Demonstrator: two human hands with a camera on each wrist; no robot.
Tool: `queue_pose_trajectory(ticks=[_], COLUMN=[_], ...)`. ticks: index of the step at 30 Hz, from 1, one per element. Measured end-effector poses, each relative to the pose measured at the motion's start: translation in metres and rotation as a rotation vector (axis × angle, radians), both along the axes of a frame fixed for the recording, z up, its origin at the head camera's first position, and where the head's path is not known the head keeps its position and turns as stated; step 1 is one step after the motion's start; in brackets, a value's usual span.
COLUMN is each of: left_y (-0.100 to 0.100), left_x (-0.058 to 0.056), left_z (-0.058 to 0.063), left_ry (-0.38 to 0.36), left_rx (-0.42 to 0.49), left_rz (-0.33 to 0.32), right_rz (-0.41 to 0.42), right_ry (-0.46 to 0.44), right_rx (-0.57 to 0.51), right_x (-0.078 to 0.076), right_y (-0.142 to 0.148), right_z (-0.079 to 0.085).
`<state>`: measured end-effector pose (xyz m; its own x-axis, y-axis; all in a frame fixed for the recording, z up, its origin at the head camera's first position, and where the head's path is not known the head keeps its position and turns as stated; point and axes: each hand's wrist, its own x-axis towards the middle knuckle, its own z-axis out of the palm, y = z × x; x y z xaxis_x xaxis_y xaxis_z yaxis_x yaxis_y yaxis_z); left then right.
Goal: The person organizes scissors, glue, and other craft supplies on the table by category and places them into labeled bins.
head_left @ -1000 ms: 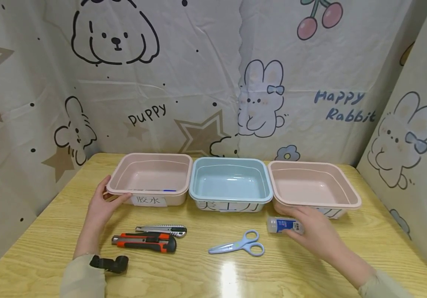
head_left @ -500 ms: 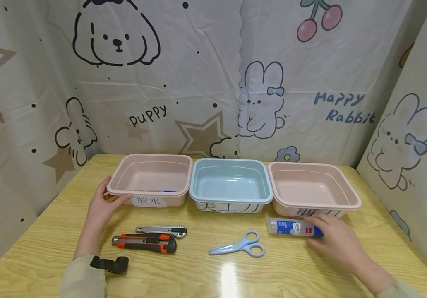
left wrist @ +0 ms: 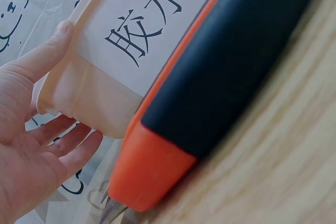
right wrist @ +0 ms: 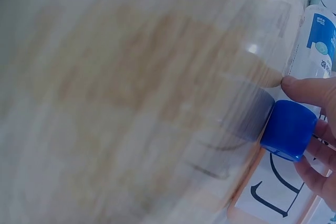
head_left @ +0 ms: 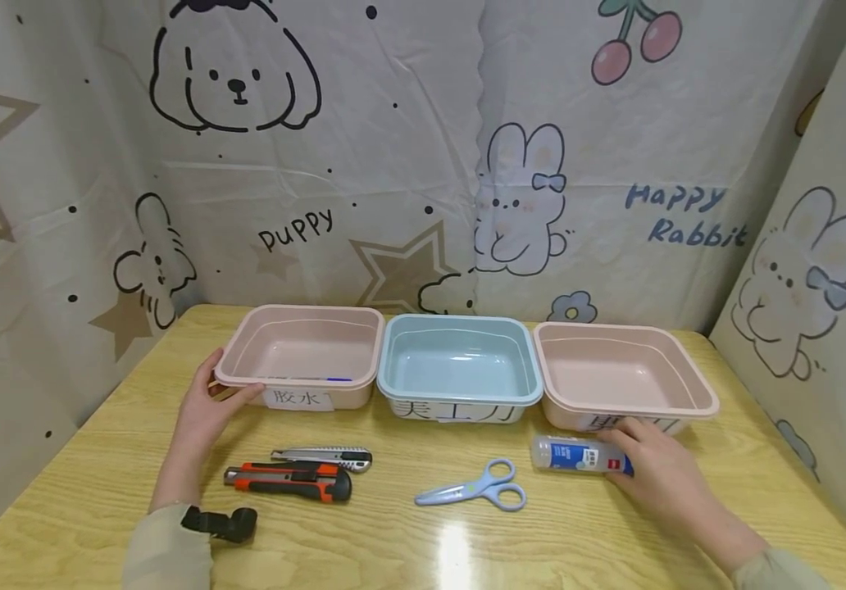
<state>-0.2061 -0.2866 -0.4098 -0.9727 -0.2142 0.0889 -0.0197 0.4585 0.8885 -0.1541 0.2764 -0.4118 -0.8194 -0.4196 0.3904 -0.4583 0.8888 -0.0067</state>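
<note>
My left hand (head_left: 205,410) holds the front left corner of the left pink plastic bin (head_left: 349,397), thumb on the front rim and fingers at the side. The thumb and the bin's paper label (left wrist: 147,19) also show in the left wrist view. My right hand (head_left: 662,467) holds a clear glue bottle (head_left: 570,453) with a blue label, which lies on its side before the right pink bin (head_left: 696,401). In the right wrist view, the thumb is on the bottle beside its blue cap (right wrist: 289,129), with fingers around the cap's other side.
Two utility knives, one silver and green (head_left: 323,456) and one orange and black (head_left: 290,481), lie before the left bin. Light blue scissors (head_left: 470,487) lie mid-table. A light blue bin (head_left: 460,400) stands between the pink ones. A printed curtain (head_left: 393,164) hangs behind.
My right hand has slid right along the glue bottle to its cap end, uncovering the label. My left hand keeps its place on the bin.
</note>
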Motion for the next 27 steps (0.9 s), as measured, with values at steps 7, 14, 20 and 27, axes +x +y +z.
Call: queue_pose_trajectory(ticks=[7, 14, 20, 27], left_y=[-0.001, 0.000, 0.001, 0.000], left_x=[0.000, 0.001, 0.002, 0.001], left_z=[0.000, 0.000, 0.001, 0.001], left_ry=[0.006, 0.008, 0.000, 0.006], left_rx=[0.007, 0.009, 0.017, 0.013], left_rz=[-0.008, -0.004, -0.006, -0.005], right_rz=[-0.004, 0.018, 0.079, 0.157], right_ry=[-0.013, -0.015, 0.064, 0.138], right_rx=[0.012, 0.049, 0.043, -0.013], right_x=[0.000, 0.003, 0.006, 0.008], right_y=[-0.001, -0.007, -0.013, -0.025], right_z=[-0.001, 0.003, 0.005, 0.008])
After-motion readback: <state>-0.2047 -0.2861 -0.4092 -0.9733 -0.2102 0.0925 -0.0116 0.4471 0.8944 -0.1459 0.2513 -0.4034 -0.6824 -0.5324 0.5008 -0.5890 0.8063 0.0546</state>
